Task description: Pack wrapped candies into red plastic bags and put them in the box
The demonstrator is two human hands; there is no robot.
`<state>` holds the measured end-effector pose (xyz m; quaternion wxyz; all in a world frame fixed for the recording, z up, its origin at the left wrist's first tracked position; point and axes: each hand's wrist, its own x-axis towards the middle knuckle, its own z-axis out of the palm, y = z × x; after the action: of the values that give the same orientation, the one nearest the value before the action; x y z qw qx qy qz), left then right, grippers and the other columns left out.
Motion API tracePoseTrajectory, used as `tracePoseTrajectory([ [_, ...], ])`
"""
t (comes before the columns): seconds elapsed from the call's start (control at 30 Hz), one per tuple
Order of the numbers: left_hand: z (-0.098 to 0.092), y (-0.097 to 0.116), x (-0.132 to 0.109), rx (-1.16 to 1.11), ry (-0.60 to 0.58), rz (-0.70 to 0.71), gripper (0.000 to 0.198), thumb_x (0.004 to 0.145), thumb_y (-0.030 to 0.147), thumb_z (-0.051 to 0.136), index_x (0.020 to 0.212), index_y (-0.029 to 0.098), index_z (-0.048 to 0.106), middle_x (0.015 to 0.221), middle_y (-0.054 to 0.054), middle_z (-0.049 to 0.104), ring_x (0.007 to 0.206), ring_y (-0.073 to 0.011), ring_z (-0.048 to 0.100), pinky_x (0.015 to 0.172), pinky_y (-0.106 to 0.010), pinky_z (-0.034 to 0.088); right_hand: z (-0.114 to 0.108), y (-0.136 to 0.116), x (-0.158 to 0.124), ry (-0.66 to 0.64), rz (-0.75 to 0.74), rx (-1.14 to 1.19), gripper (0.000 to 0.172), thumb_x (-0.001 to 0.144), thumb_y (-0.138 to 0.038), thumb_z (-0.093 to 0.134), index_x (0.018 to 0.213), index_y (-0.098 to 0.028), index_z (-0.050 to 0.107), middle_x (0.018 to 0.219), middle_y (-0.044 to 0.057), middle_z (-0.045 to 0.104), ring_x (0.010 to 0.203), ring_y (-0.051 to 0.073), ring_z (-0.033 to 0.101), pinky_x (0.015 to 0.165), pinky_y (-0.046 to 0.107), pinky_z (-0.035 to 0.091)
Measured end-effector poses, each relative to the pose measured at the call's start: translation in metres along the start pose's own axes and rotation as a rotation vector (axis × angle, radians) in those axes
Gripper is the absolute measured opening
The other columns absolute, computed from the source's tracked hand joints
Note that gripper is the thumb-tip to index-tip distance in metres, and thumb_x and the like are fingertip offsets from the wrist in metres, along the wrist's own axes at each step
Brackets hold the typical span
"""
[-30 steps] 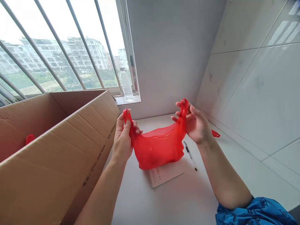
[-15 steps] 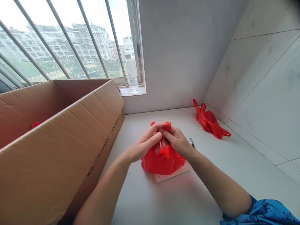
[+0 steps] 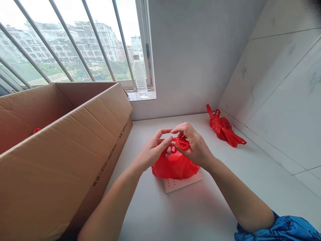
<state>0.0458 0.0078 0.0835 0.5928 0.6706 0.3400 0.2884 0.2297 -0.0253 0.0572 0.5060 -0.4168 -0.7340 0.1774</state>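
A red plastic bag (image 3: 175, 165) sits on the white counter (image 3: 200, 211), on top of a sheet of paper (image 3: 182, 183). Both of my hands are gathered over its top. My left hand (image 3: 155, 152) pinches one red handle with thumb and fingers. My right hand (image 3: 194, 144) curls round the other handle, which is looped between the fingers. The two handles are crossed together between my hands.
A large open cardboard box (image 3: 57, 150) fills the left side, with something red (image 3: 36, 130) inside. A second red bag (image 3: 224, 130) lies at the back right by the tiled wall. A clear bottle (image 3: 139, 77) stands on the barred window's sill.
A second ago my hands held the bag's handles wide apart and lifted. They have come together over the bag, which now rests on the paper, and the handles are being wound round each other.
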Motion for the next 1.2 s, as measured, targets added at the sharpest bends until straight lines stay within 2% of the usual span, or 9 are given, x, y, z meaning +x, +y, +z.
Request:
tracePoseTrajectory([
  [0.1,-0.002,0.001,-0.001,-0.031,-0.08,-0.064,0.052,0.097,0.058,0.041,0.131,0.022,0.059,0.069,-0.002,0.063,0.062,-0.0159,0.057,0.07,-0.03,0.047,0.004,0.002,-0.003,0.118,-0.159,-0.242,0.006,0.094,-0.029,0.058,0.095,-0.027,0.052,0.106,0.005,0.059,0.081,0.015,0.061,0.061,0.027,0.047],
  [0.2,-0.003,0.0,-0.001,-0.081,-0.12,-0.07,0.052,0.097,0.058,0.041,0.123,0.021,0.067,0.082,-0.006,0.069,0.069,-0.0179,0.062,0.072,-0.031,0.05,0.005,0.004,-0.005,0.182,-0.22,-0.366,0.018,0.096,-0.033,0.057,0.081,-0.026,0.048,0.091,0.003,0.06,0.071,0.014,0.057,0.055,0.026,0.041],
  [0.37,0.002,0.001,-0.002,-0.132,0.087,0.08,0.038,0.093,0.05,0.058,0.11,0.02,0.074,0.111,-0.01,0.07,0.099,-0.023,0.065,0.082,-0.03,0.053,-0.006,0.005,-0.007,0.181,-0.21,-0.445,0.028,0.092,-0.041,0.064,0.075,-0.025,0.048,0.073,0.001,0.059,0.066,0.016,0.053,0.056,0.029,0.037],
  [0.63,-0.024,-0.021,0.017,-0.241,0.499,0.278,0.025,0.081,0.037,0.076,0.101,0.02,0.077,0.101,-0.007,0.074,0.099,-0.0194,0.066,0.097,-0.035,0.05,-0.043,-0.014,-0.029,-0.275,0.165,-0.104,0.035,0.092,-0.043,0.06,0.068,-0.023,0.045,0.06,-0.004,0.048,0.054,0.012,0.041,0.049,0.026,0.032],
  [0.8,-0.038,-0.047,0.038,-0.368,0.673,0.256,0.025,0.075,0.032,0.08,0.094,0.018,0.076,0.106,-0.007,0.073,0.104,-0.0181,0.065,0.103,-0.035,0.047,-0.072,-0.016,-0.031,-0.527,0.471,-0.062,0.033,0.088,-0.044,0.064,0.067,-0.023,0.049,0.061,-0.004,0.056,0.055,0.013,0.053,0.044,0.024,0.036],
  [0.9,-0.036,-0.05,0.037,-0.303,0.544,0.2,0.042,0.083,0.04,0.072,0.118,0.019,0.065,0.115,-0.01,0.071,0.11,-0.0208,0.065,0.105,-0.04,0.047,-0.076,-0.007,-0.024,-0.546,0.51,-0.016,0.024,0.087,-0.048,0.063,0.086,-0.024,0.062,0.077,0.0,0.069,0.07,0.017,0.066,0.057,0.027,0.05],
  [1.0,-0.04,-0.05,0.026,-0.086,0.362,0.015,0.071,0.09,0.057,0.059,0.149,0.028,0.032,0.134,-0.013,0.062,0.125,-0.027,0.059,0.105,-0.046,0.047,-0.074,0.005,-0.02,-0.411,0.514,-0.169,0.038,0.091,-0.051,0.055,0.121,-0.028,0.059,0.118,0.006,0.069,0.101,0.023,0.067,0.079,0.036,0.056],
  [1.1,-0.046,-0.051,0.009,0.328,0.098,-0.122,0.076,0.087,0.065,0.056,0.152,0.032,0.032,0.158,-0.012,0.036,0.142,-0.0347,0.04,0.106,-0.047,0.046,-0.063,0.011,-0.025,-0.441,0.53,-0.453,0.062,0.088,-0.044,0.057,0.146,-0.029,0.041,0.151,0.01,0.045,0.132,0.031,0.051,0.099,0.046,0.049],
  [1.2,-0.04,-0.052,-0.004,0.644,-0.203,-0.041,0.08,0.082,0.067,0.063,0.15,0.034,0.039,0.164,-0.006,0.02,0.149,-0.0382,0.022,0.11,-0.049,0.042,-0.04,0.01,-0.038,-0.645,0.501,-0.5,0.103,0.078,-0.046,0.069,0.159,-0.028,0.009,0.166,0.012,0.013,0.15,0.036,0.021,0.113,0.056,0.034],
])
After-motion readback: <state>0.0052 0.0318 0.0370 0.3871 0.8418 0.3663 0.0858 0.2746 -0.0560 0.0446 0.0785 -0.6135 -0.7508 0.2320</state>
